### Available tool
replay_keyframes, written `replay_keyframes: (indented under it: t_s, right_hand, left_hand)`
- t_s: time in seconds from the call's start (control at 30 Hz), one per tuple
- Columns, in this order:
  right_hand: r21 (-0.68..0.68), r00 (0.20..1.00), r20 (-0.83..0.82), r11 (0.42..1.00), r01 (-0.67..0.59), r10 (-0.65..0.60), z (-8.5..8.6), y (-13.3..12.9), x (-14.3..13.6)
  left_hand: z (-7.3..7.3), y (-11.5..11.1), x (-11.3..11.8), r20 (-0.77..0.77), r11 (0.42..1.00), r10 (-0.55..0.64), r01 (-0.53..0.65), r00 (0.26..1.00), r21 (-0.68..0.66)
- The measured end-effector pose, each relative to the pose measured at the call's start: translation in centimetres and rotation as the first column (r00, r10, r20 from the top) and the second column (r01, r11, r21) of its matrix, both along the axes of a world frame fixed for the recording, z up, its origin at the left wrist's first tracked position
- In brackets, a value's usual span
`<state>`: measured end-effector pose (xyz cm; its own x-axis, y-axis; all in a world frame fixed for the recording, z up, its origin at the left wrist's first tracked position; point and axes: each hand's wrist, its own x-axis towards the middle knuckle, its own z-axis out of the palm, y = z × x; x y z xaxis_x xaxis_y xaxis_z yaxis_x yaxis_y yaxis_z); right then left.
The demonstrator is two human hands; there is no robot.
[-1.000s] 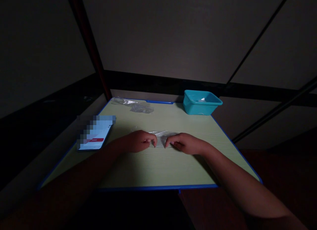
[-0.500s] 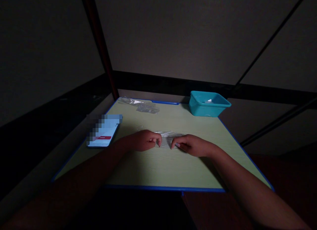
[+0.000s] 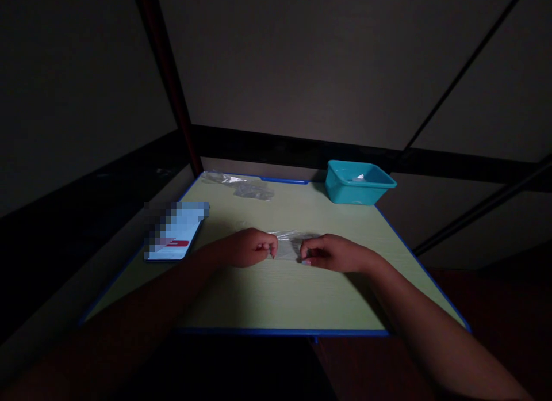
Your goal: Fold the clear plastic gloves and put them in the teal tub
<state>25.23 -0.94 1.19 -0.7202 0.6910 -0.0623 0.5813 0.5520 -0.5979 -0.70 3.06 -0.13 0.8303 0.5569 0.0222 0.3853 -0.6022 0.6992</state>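
Observation:
A clear plastic bag [image 3: 288, 247] lies flat on the pale table [image 3: 293, 297] between my two hands. My left hand [image 3: 254, 247] is at the bag's left part, its fingers curled and pressed together on the plastic. At the right part of the bag is my right hand [image 3: 334, 252], with thumb and bent index finger pinching near the bag's lower edge. Both hands hide the ends of the bag.
More clear plastic bags [image 3: 254, 191] lie at the table's back left. A teal basket [image 3: 360, 193] with something clear inside stands at the back right. A phone [image 3: 176, 234] with a lit screen rests at the left edge. Walls rise behind and at the left.
My right thumb and index finger have shifted at the bag's edge, and my left fingers have curled in slightly. The whole view has moved a little.

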Motion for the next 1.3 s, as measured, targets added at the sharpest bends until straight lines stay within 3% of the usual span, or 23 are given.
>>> replay_keyframes:
  t_s: [0.1, 0.2, 0.3, 0.4, 0.5, 0.63, 0.77, 0.87, 0.97, 1.03, 1.1, 1.17, 1.23, 1.3]
  right_hand:
    - [0.000, 1.000, 0.003, 1.000, 0.000, 0.000, -0.1, 0.0, 0.0]
    - [-0.010, 1.000, 0.000, 1.000, -0.008, 0.008, 0.0, 0.1, 0.0]
    - [-0.015, 1.000, -0.009, 1.000, -0.008, 0.008, 0.1, 0.1, 0.1]
    - [-0.019, 1.000, -0.016, 1.000, -0.007, 0.006, 0.1, 0.0, 0.1]
    - [0.012, 0.998, -0.050, 1.000, 0.027, -0.026, 0.0, -0.1, -0.2]
    - [0.113, 0.981, -0.134, 0.982, 0.154, -0.139, -0.3, -0.2, -0.5]
    - [0.211, 0.963, -0.161, 0.946, 0.248, -0.216, -0.3, -0.2, -0.4]
    - [0.289, 0.946, -0.137, 0.902, 0.321, -0.293, -0.4, 0.4, 0.0]
    - [0.398, 0.911, -0.087, 0.825, 0.402, -0.402, -0.8, 1.5, 0.7]
    - [0.426, 0.860, -0.040, 0.770, 0.475, -0.509, -1.1, 2.1, 1.2]
    - [0.420, 0.807, 0.034, 0.741, 0.524, -0.589, -1.3, 2.6, 1.6]
    - [0.413, 0.770, 0.113, 0.735, 0.538, -0.628, -1.1, 2.6, 1.8]
    - [0.410, 0.748, 0.197, 0.746, 0.524, -0.633, -0.6, 2.5, 1.8]
    - [0.402, 0.741, 0.274, 0.773, 0.491, -0.613, -0.2, 2.2, 1.7]
  left_hand:
    - [-0.4, 0.2, 0.1, 0.085, 0.998, 0.055, -0.057, 0.995, 0.022]
    - [-0.6, 0.5, 0.3, 0.237, 0.973, 0.219, -0.230, 0.947, 0.020]
    - [-0.1, 1.1, 0.2, 0.427, 0.875, 0.449, -0.484, 0.784, -0.032]
    - [0.5, 1.6, 0.1, 0.546, 0.736, 0.644, -0.629, 0.536, -0.251]
    - [0.9, 1.8, 0.0, 0.554, 0.665, 0.738, -0.553, 0.385, -0.501]
    - [1.4, 1.7, 0.3, 0.530, 0.624, 0.781, -0.357, 0.331, -0.696]
    - [1.7, 1.7, 0.5, 0.475, 0.554, 0.825, -0.271, 0.306, -0.787]
    - [1.4, 1.9, 0.3, 0.463, 0.553, 0.828, -0.318, 0.316, -0.770]
    - [0.6, 1.8, 0.3, 0.538, 0.684, 0.726, -0.535, 0.428, -0.497]
    - [0.1, 1.3, 0.5, 0.557, 0.782, 0.596, -0.576, 0.578, -0.238]
    - [-0.2, 0.7, 0.8, 0.487, 0.892, 0.359, -0.446, 0.796, 0.072]
    - [-0.5, 0.2, 1.1, 0.295, 0.905, 0.114, -0.221, 0.949, 0.363]
    - [-0.8, -0.1, 1.3, 0.132, 0.863, 0.019, -0.083, 0.991, 0.498]
    - [-1.2, -0.1, 1.3, 0.054, 0.838, 0.018, -0.044, 0.998, 0.544]
